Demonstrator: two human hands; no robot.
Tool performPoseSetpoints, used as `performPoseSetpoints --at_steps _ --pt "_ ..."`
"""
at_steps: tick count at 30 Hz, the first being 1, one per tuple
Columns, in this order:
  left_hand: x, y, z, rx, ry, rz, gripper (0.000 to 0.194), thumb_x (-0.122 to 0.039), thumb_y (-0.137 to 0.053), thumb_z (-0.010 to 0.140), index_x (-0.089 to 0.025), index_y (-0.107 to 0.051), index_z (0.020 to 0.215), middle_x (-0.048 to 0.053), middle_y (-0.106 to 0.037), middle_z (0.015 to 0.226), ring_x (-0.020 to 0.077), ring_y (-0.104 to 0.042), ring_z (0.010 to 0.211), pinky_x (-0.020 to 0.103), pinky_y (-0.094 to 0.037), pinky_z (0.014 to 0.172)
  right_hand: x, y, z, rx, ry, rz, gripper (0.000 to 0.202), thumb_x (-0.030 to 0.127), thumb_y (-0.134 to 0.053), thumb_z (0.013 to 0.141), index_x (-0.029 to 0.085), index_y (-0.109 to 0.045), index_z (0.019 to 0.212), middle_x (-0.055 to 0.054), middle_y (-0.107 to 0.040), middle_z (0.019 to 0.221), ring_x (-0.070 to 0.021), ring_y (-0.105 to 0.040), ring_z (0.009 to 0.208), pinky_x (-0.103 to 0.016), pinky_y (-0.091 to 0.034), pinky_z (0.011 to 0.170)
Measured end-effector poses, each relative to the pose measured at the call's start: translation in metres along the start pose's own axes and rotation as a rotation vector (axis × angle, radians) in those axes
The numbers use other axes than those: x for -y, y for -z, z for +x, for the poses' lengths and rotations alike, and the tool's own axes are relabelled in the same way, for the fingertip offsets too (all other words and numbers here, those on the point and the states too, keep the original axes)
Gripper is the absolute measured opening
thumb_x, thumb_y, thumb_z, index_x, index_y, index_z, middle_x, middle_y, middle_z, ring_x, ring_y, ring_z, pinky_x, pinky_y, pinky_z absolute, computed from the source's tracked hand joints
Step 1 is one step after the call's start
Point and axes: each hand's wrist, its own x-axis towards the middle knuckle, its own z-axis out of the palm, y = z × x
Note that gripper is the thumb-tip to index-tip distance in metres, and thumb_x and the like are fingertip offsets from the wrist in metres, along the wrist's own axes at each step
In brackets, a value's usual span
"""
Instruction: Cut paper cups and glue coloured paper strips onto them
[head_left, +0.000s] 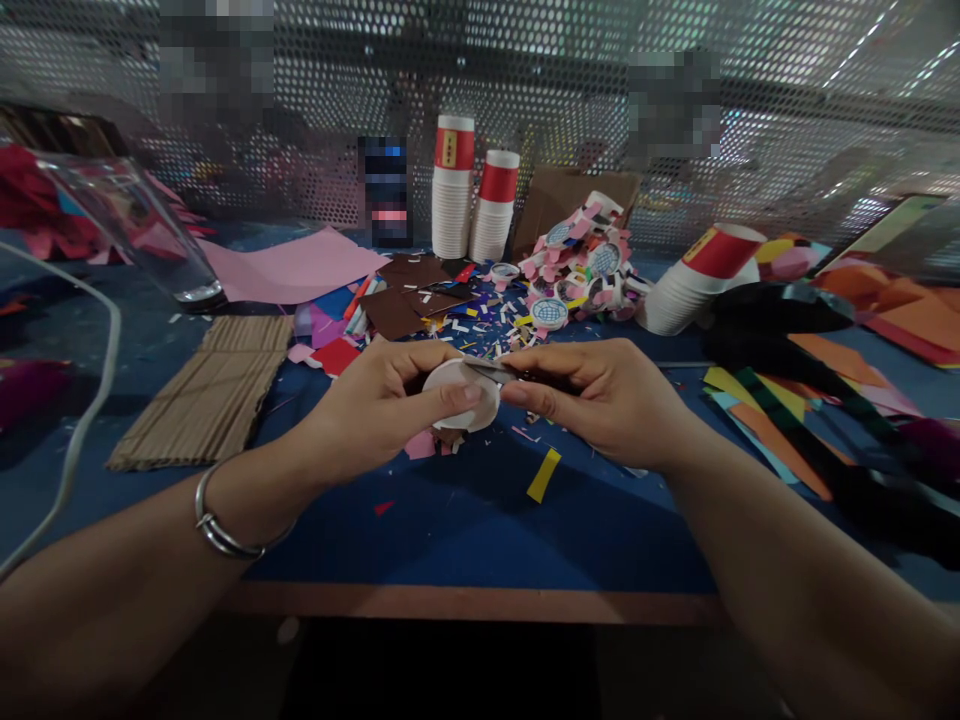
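My left hand (375, 410) is closed on a white paper disc (461, 405), the thumb flat on its face and the fingers behind it. The disc looks like the bottom of a paper cup. At its upper right edge my right hand (600, 395) pinches a thin grey blade-like piece (486, 370), which touches or overlaps the disc; its exact kind is not clear. Brown and pink paper bits (435, 443) show just under the disc. Behind the hands lies a heap of cut cup bottoms (581, 260) with coloured flaps, some bearing blue globe prints.
Paper scraps litter the blue table (465, 530). Stacked red-and-white cups (453, 190) stand behind, and another cup stack (697, 280) leans at right. Corrugated cardboard (202, 390), a glass jar (150, 220) and a white cable (109, 370) are left. Black-handled tools (787, 400) lie right over coloured paper.
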Motion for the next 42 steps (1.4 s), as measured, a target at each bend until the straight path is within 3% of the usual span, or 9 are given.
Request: performPoseSetpoints --at_steps 7,14,18,24,31,42 --pt "-0.006 0.001 0.001 0.059 -0.025 0.035 0.023 -0.031 -0.070 0.091 -0.014 -0.071 0.076 0.003 -0.069 0.069 0.0112 -0.061 0.061 0.021 -0.049 0.056 -0.004 0.001 -0.001 0.014 0.032 -0.061 0.034 0.048 -0.078 0.093 0.021 -0.086 0.112 -0.005 -0.084 0.097 -0.0215 -0.075 0.087 -0.031 -0.059 0.077" --pt "-0.007 0.000 0.002 0.033 0.022 0.029 0.023 -0.029 -0.069 0.088 -0.013 -0.070 0.071 -0.001 -0.062 0.062 0.0061 -0.046 0.051 0.018 -0.038 0.047 -0.006 0.000 -0.003 -0.016 0.095 -0.171 0.032 0.040 -0.075 0.096 0.018 -0.085 0.116 -0.004 -0.084 0.094 -0.0193 -0.076 0.080 -0.027 -0.057 0.070" --pt "-0.005 0.000 0.002 0.036 0.062 -0.011 0.022 -0.029 -0.070 0.088 -0.012 -0.071 0.075 0.001 -0.066 0.067 0.0070 -0.051 0.054 0.018 -0.038 0.047 -0.006 -0.001 -0.003 -0.016 0.104 -0.206 0.031 0.040 -0.073 0.097 0.018 -0.086 0.114 -0.004 -0.084 0.091 -0.0186 -0.075 0.076 -0.026 -0.056 0.066" --pt "-0.001 -0.003 0.002 0.037 0.070 -0.048 0.022 -0.031 -0.070 0.088 -0.012 -0.071 0.076 0.003 -0.069 0.069 0.0101 -0.059 0.061 0.020 -0.047 0.056 -0.008 -0.001 -0.001 -0.010 0.068 -0.212 0.032 0.044 -0.073 0.096 0.020 -0.085 0.113 -0.004 -0.084 0.100 -0.0221 -0.078 0.090 -0.029 -0.059 0.077" --pt "0.000 -0.003 0.003 0.042 0.066 -0.049 0.024 -0.032 -0.071 0.086 -0.012 -0.069 0.073 0.002 -0.066 0.065 0.0085 -0.053 0.057 0.020 -0.041 0.053 -0.007 0.000 -0.002 -0.004 0.100 -0.247 0.032 0.043 -0.071 0.098 0.020 -0.085 0.116 -0.004 -0.084 0.092 -0.0203 -0.076 0.078 -0.028 -0.056 0.068" --pt "0.007 -0.004 0.004 0.047 0.190 -0.202 0.024 -0.035 -0.076 0.083 -0.011 -0.072 0.079 0.003 -0.069 0.068 0.0094 -0.057 0.059 0.020 -0.043 0.054 -0.007 0.001 -0.001 0.012 0.060 -0.246 0.035 0.044 -0.070 0.098 0.018 -0.085 0.115 -0.007 -0.085 0.105 -0.0234 -0.079 0.091 -0.030 -0.060 0.076"
